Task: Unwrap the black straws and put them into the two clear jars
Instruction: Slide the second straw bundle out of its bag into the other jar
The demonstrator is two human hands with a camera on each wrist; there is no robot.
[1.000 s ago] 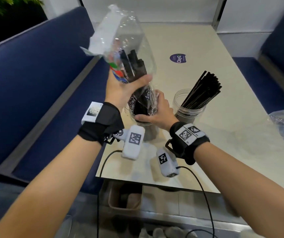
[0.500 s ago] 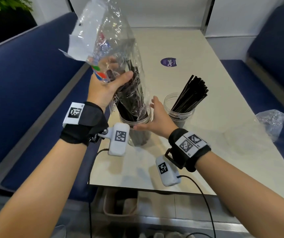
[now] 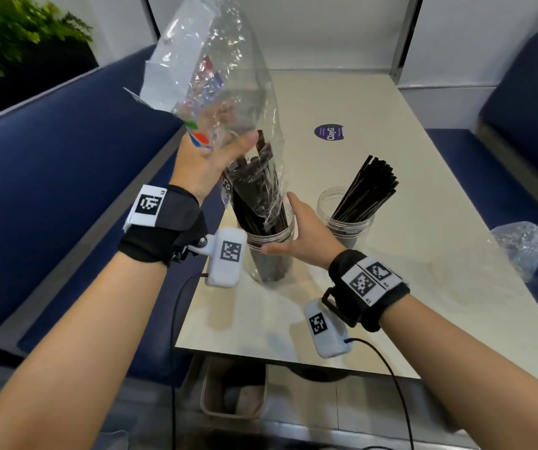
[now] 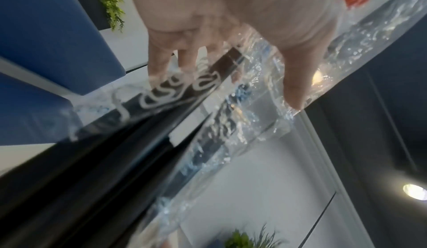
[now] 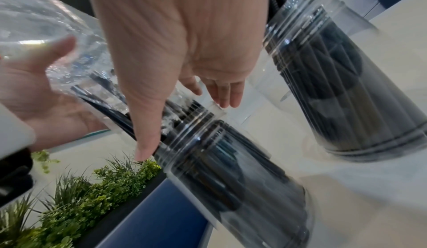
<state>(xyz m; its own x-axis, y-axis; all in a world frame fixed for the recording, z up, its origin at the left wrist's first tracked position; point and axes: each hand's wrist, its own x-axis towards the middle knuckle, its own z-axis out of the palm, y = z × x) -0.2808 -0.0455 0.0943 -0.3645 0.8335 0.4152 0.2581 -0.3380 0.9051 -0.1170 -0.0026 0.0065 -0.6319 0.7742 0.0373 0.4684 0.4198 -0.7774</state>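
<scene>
My left hand (image 3: 209,157) grips a clear plastic wrapper (image 3: 215,69) and holds it raised over the near clear jar (image 3: 271,258). A bundle of black straws (image 3: 254,203) stands in that jar, its upper part still inside the wrapper's open bottom. In the left wrist view the left hand (image 4: 231,32) has its thumb in front of the wrapper (image 4: 231,142) and its fingers behind. My right hand (image 3: 303,232) is open beside the jar's rim, fingers straight. The right wrist view shows its thumb next to the near jar (image 5: 231,160). The far jar (image 3: 345,222) holds unwrapped straws (image 3: 371,186).
A crumpled clear wrapper (image 3: 521,245) lies on the blue bench at the right. A purple sticker (image 3: 328,132) marks the table's middle. Blue benches flank the table, and a bin (image 3: 233,388) stands under its near edge. Plants stand behind the left bench.
My left hand has lifted the wrapper higher, so more of the straws show below it in the near jar. My right hand has let go of the bundle and opened beside the rim.
</scene>
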